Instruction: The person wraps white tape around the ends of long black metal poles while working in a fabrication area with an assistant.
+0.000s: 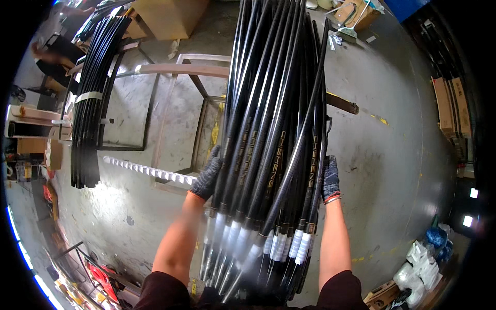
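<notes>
A large bundle of long, glossy black rods lies lengthwise before me, with gold lettering and white sleeves near the close ends. A few rods cross over the others at a slant. My left hand, in a dark grey knit glove, grips the bundle's left side, its fingers partly hidden. On the opposite side my right hand, gloved the same way, is closed against the outer rods, with fingertips out of sight. A white ridged strip reaches from the left up to my left hand; I cannot tell whether it is touched.
Metal frame racks stand at the left and under the bundle, one bar jutting out right. A second rod bundle, tied with a pale band, rests far left, near another person's arm. Cartons and plastic bags line the right.
</notes>
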A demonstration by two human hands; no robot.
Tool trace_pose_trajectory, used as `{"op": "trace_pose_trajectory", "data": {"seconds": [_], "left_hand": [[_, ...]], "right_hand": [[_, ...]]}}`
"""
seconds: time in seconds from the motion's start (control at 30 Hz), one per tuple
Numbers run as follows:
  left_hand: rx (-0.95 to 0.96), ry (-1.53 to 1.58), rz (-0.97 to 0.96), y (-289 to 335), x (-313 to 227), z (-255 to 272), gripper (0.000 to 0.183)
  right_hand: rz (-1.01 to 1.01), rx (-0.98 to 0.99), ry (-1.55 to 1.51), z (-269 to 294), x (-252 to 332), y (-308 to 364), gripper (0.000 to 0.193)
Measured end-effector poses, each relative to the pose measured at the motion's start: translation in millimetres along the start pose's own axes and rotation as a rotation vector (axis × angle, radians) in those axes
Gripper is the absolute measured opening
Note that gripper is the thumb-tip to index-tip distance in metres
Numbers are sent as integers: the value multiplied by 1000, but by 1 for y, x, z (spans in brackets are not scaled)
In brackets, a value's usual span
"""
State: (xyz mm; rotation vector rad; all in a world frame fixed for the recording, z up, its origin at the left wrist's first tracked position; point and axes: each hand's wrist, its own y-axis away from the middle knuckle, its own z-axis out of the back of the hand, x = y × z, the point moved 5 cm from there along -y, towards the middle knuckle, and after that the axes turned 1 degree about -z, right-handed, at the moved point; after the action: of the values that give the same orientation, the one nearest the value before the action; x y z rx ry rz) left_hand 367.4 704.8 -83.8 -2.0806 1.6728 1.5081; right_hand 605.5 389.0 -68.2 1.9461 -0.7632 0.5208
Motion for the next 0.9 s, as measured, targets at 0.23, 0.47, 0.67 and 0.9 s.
{"op": "trace_pose_trajectory", "data": {"seconds": [0.23, 0.47, 0.67, 0.9], "left_hand": [[110, -418, -282, 60, -47, -15, 94], [84, -374, -277, 113, -56, -23, 106], [57, -427, -60, 124, -32, -8, 104], [75, -421, -255, 138, -14, -2, 97]], "right_hand": [[401, -67, 615, 23, 11, -2, 35], [431, 77, 991, -64, 33, 34, 47], [416, -15, 1345, -106, 43, 55, 86], [400, -47, 1619, -154, 25, 75, 100]]}}
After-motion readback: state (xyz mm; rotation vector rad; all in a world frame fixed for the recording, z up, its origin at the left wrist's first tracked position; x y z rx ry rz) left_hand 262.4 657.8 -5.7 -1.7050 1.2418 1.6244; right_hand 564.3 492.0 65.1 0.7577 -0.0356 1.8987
